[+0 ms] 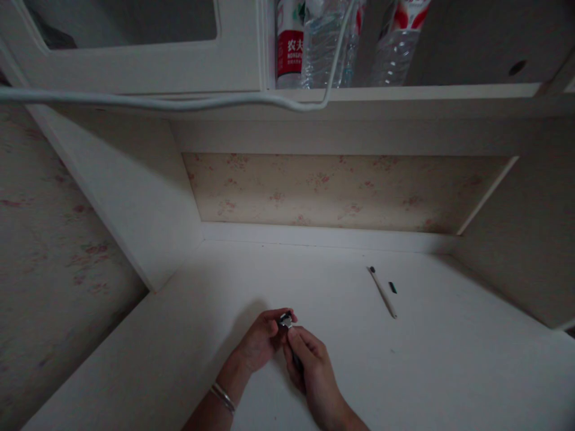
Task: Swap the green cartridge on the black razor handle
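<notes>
Both hands are together low in the middle of the head view, just above the white desk top. They hold what looks like a razor (286, 321), with a shiny silver head and a dark handle. My left hand (260, 342), with a silver bangle (223, 397) on its wrist, is closed, its fingers and thumb at the silver head. My right hand (311, 362) wraps round the dark handle, its thumb close under the head. Fingers hide much of the handle. Farther right lies a slim pale stick with a dark tip (383, 292), beside a small dark green strip (392, 287).
The white desk top (215, 281) is bounded by side panels and a back ledge. Above hangs a shelf (431, 91) with several plastic bottles (326, 54). A pale cable (179, 104) crosses in front of the cupboard (238, 66).
</notes>
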Action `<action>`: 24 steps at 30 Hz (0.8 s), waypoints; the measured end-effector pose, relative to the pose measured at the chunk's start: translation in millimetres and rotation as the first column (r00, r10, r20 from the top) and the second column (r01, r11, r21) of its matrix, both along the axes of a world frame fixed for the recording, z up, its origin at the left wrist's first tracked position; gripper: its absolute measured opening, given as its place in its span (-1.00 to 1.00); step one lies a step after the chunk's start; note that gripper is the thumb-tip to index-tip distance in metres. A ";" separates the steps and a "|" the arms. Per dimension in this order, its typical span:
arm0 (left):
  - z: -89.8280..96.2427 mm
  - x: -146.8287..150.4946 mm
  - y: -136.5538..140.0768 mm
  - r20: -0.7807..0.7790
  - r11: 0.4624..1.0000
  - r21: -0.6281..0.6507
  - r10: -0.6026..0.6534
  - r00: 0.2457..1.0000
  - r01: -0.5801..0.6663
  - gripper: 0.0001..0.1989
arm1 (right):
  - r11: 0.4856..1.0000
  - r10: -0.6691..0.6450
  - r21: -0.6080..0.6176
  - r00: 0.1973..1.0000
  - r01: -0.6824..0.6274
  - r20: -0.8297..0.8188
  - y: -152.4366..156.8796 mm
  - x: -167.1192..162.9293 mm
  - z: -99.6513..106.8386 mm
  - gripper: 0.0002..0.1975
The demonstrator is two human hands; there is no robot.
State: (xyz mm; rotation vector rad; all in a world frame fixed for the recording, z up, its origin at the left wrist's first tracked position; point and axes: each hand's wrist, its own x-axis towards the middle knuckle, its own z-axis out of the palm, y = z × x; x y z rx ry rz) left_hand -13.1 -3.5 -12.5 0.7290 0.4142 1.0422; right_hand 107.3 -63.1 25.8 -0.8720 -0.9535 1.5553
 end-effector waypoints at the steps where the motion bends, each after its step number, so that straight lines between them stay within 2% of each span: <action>1: -1.1 -1.3 0.9 0.001 1.000 0.005 0.007 1.000 -0.007 -0.54 | 1.000 0.011 -0.008 1.000 -0.011 -0.014 0.6 0.2 -0.4 -0.60; 7: -7.6 -10.5 5.6 -0.018 1.000 0.022 -0.019 1.000 0.020 -0.59 | 0.995 0.093 -0.035 0.990 -0.097 -0.107 1.7 2.6 -4.3 -0.64; 15: -5.1 -18.4 7.6 -0.100 0.998 0.018 -0.060 0.993 0.062 -0.54 | 0.954 0.205 -0.169 0.951 -0.247 -0.231 5.2 13.4 -1.5 -0.65; 24: 1.6 -20.7 6.3 -0.152 0.989 0.043 -0.134 0.979 0.142 -0.53 | 0.947 0.278 -0.104 0.938 -0.303 -0.207 7.3 14.4 -3.3 -0.65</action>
